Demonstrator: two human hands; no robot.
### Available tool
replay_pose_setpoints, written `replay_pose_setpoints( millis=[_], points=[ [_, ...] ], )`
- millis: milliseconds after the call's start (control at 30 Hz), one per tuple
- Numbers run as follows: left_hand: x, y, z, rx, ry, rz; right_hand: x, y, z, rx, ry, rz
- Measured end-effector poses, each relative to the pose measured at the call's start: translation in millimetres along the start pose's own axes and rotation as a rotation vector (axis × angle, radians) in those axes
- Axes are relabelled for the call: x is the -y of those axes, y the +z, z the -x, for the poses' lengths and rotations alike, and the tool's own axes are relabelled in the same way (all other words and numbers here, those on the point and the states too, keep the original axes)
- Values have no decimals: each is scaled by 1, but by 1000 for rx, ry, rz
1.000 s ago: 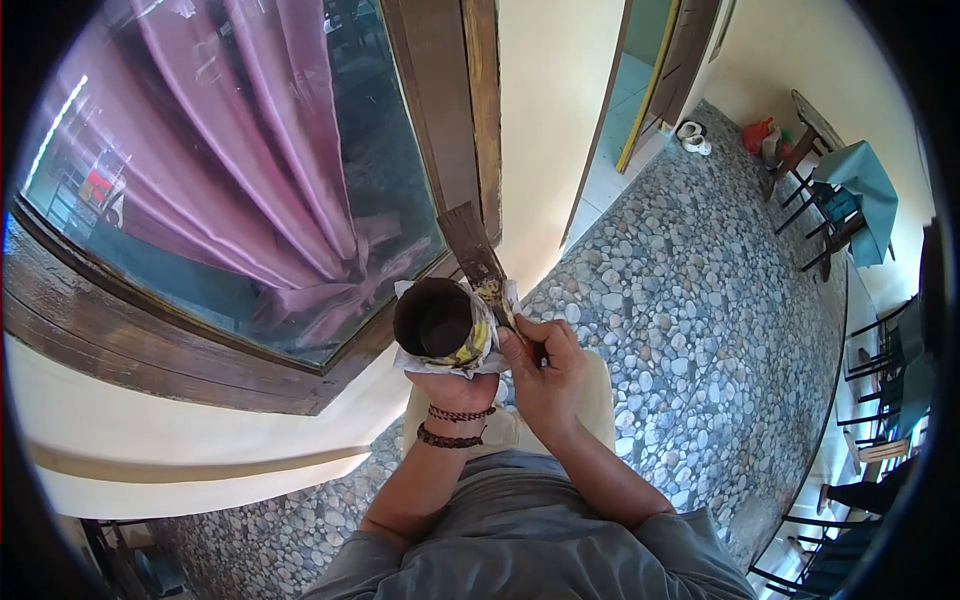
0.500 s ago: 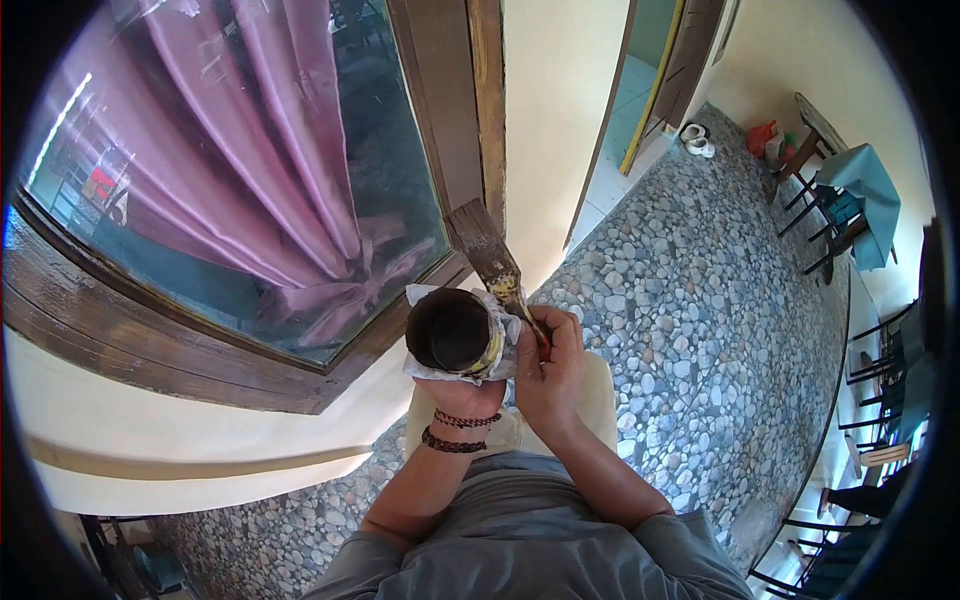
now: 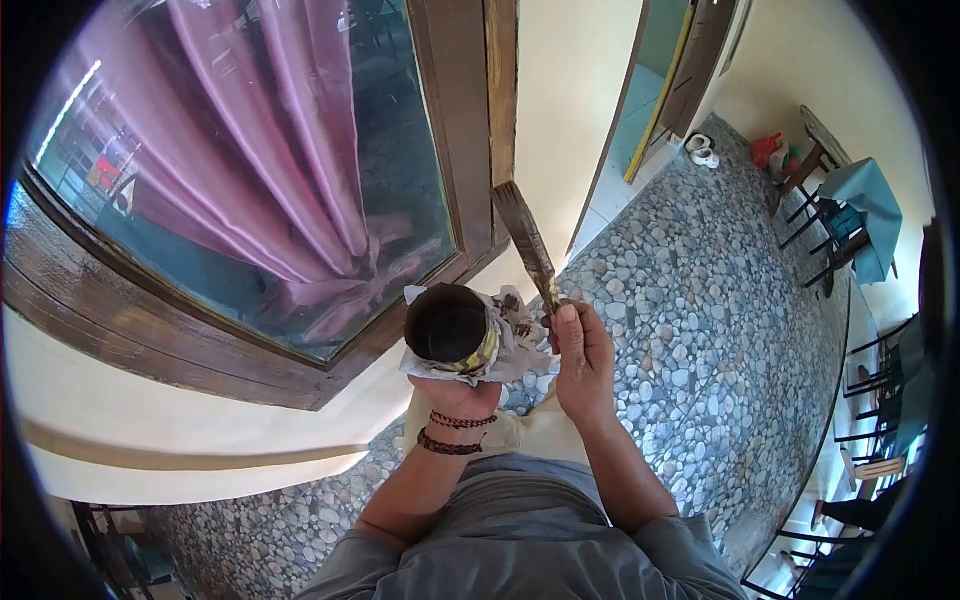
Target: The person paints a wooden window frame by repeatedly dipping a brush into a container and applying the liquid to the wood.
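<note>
My left hand (image 3: 457,397) supports a small open can (image 3: 484,352) from below, its inside dark brown. White paper (image 3: 520,345), smeared with brown, is wrapped around the can and sticks out on its right side. In my right hand (image 3: 583,362), thumb along the handle, is a paintbrush (image 3: 526,235) with brown-coated bristles pointing up and away. The bristle tip overlaps the edge of the brown wooden window frame (image 3: 463,120) in this view. Most of the left fingers are hidden under the can and paper.
Behind the window glass hangs a pink curtain (image 3: 250,150). A cream wall (image 3: 560,100) runs beside the frame to a doorway (image 3: 640,110). Pebble-patterned floor (image 3: 680,300) spreads to the right, with white shoes (image 3: 702,150), a cloth-draped table (image 3: 862,205) and chairs (image 3: 880,400) along the far side.
My right hand has moved right, taking the paintbrush away from the can's paper wrapping and turning it more upright. The can and my left hand stay nearly where they were.
</note>
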State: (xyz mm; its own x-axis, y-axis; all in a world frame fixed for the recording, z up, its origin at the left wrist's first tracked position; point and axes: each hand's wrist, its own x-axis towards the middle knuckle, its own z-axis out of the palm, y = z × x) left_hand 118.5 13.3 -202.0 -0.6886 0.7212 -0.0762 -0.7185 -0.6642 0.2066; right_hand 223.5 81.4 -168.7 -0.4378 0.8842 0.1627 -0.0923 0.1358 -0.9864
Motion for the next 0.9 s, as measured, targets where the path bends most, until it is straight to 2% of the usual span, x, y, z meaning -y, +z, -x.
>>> replay_pose_setpoints(
  millis=[67,133,367,533,567,633,733,900],
  points=[
    [-1,3,0,0,5,7,1,-2,3,33,19,-29],
    [-1,5,0,1,8,14,6,-5,5,52,174,-129],
    [0,11,0,-64,14,34,13,-10,3,76,242,-149],
    [-1,12,0,-89,-18,30,13,-5,6,52,-4,172],
    [-1,13,0,-57,-11,30,14,-4,8,52,-1,173],
    [-1,13,-1,-26,-7,28,15,0,13,2,-228,429],
    [0,12,-2,-64,-6,24,8,6,18,-14,-226,473],
    [-3,9,-4,22,-14,66,3,7,26,-15,-208,491]
  ],
)
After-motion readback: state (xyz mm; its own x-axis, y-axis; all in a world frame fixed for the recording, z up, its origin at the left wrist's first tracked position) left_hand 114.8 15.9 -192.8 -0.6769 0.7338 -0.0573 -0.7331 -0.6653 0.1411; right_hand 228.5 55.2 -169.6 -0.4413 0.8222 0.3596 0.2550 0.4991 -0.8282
